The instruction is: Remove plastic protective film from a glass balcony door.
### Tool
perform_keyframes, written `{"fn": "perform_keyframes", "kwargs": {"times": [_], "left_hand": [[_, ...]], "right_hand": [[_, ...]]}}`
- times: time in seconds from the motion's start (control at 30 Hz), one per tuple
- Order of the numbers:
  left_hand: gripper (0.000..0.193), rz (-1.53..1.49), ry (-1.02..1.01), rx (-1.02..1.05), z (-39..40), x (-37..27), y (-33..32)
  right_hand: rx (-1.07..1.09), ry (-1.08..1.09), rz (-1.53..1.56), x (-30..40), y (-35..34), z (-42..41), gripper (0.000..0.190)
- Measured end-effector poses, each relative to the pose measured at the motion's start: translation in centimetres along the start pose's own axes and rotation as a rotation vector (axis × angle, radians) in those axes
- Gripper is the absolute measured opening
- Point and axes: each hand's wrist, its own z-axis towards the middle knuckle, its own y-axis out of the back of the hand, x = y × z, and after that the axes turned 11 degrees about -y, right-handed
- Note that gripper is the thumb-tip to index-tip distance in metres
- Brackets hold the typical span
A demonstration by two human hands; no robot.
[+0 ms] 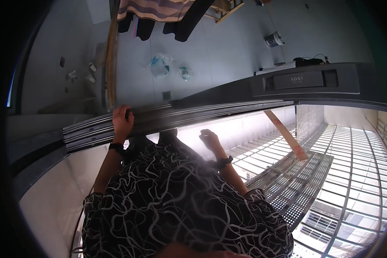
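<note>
My left hand (123, 120) is on the dark metal sliding-window track (177, 116), towards its left end. A small dark patch shows between its thumb and fingers; whether that is an object or shadow is unclear. My right hand (210, 139) hangs on the near side of the track, apart from it, with loosely curled fingers and nothing visible in them. Both wrists wear dark bands. Between my hands, my dark shoes (168, 134) show against the bright background, partly hidden by my patterned shirt.
A dark window sash (309, 79) with a recessed handle stands across the right. Beyond are plastic bags (161, 65), a bucket (274, 39) and draped striped cloth (158, 9). On my side, a flat strip (285, 135) leans near a perforated metal panel (296, 183) and a barred grille (358, 161).
</note>
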Motion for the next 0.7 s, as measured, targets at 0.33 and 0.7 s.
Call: {"fn": "perform_keyframes", "kwargs": {"times": [0.33, 0.7], "left_hand": [[0.02, 0.055, -0.066, 0.063, 1.4, 1.0, -1.1], [0.022, 0.114, -0.074, 0.077, -0.4, 1.5, -0.1]], "right_hand": [[0.071, -0.227, 0.235, -10.1, -3.2, -3.5, 0.02], [0.202, -0.552, 0.488, -13.4, -6.5, -6.8, 0.017]]}}
